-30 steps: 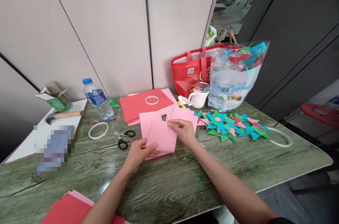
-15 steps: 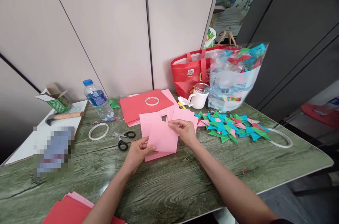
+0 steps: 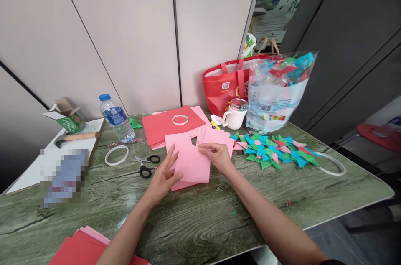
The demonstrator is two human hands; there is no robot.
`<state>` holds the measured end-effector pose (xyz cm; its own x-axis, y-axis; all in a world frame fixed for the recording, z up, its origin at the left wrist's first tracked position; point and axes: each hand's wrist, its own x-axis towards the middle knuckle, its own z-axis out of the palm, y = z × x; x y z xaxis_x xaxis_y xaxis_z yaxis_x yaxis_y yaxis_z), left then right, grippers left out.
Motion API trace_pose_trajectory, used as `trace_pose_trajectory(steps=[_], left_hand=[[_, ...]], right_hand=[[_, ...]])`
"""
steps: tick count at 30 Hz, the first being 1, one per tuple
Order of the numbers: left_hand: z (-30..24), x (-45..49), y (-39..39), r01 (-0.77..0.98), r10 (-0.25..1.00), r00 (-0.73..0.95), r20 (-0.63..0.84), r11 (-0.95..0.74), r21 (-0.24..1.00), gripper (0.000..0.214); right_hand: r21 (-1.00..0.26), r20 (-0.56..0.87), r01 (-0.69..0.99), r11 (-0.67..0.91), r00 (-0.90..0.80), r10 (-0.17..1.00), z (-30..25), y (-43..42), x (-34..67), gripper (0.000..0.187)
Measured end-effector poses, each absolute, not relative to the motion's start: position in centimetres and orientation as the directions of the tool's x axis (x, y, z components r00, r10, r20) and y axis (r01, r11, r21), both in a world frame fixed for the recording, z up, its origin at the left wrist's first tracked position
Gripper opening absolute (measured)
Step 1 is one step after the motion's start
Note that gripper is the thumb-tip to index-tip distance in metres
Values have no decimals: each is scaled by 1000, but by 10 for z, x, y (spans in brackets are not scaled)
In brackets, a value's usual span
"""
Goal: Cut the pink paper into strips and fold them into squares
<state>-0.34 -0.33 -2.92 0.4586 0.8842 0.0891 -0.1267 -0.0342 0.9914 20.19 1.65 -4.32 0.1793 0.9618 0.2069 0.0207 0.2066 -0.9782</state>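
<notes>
A square sheet of pink paper (image 3: 193,166) is tilted up a little above other pink sheets on the table. My right hand (image 3: 218,156) pinches its upper right corner between thumb and fingers. At the sheet's left edge, my left hand (image 3: 163,178) has its fingers spread, the thumb near the lower left corner; whether it touches the paper I cannot tell. More pink sheets (image 3: 223,137) lie fanned out behind. Black-handled scissors (image 3: 145,166) rest just left of my left hand.
Red paper (image 3: 169,127) bearing a tape roll (image 3: 180,119) lies behind. Folded paper pieces (image 3: 269,148) spread at right, before a plastic bag (image 3: 275,93), a white mug (image 3: 234,115) and a red bag (image 3: 219,85). A water bottle (image 3: 117,121) and hammer (image 3: 78,137) are left.
My left hand has let go of the pink sheet's lower left corner and spread its fingers. The right hand keeps its pinch, and the sheet's lower edge has shifted slightly.
</notes>
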Motion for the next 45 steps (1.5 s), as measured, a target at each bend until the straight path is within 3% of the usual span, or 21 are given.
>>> trace_pose_trajectory(steps=[5, 10, 17, 21, 24, 26, 32, 37, 45], left_hand=[[-29, -9, -2, 25, 846, 519, 122, -158, 987, 47], [-27, -10, -2, 24, 813, 581, 42, -69, 997, 42], [-35, -7, -3, -37, 849, 528, -23, 49, 998, 39], [-38, -6, -1, -78, 899, 439, -18, 58, 995, 43], [-38, -7, 3, -137, 949, 315, 13, 32, 990, 49], [-39, -9, 5, -153, 969, 246, 38, 1, 988, 51], [-43, -11, 7, -50, 981, 161, 107, -100, 994, 52], [-42, -11, 6, 50, 980, 129, 149, -157, 986, 54], [-42, -8, 3, 52, 981, 92, 168, -173, 983, 54]], right_hand=[[-980, 194, 64, 188, 89, 977, -45, 14, 197, 21], [-976, 202, 81, 200, 20, 979, -45, 12, 194, 18], [-978, 194, 86, 193, 2, 981, -49, 13, 192, 18], [-986, 165, 31, 166, -25, 986, -47, 12, 191, 38], [-994, 86, -83, 77, -105, 991, -45, 9, 188, 61], [-991, 31, -137, 5, -189, 982, -44, 6, 185, 66], [-965, -76, -212, -155, -339, 938, -41, -5, 173, 47], [-951, -117, -244, -190, -284, 952, -41, -8, 168, 47], [-934, -125, -294, -201, -257, 958, -45, -6, 168, 38]])
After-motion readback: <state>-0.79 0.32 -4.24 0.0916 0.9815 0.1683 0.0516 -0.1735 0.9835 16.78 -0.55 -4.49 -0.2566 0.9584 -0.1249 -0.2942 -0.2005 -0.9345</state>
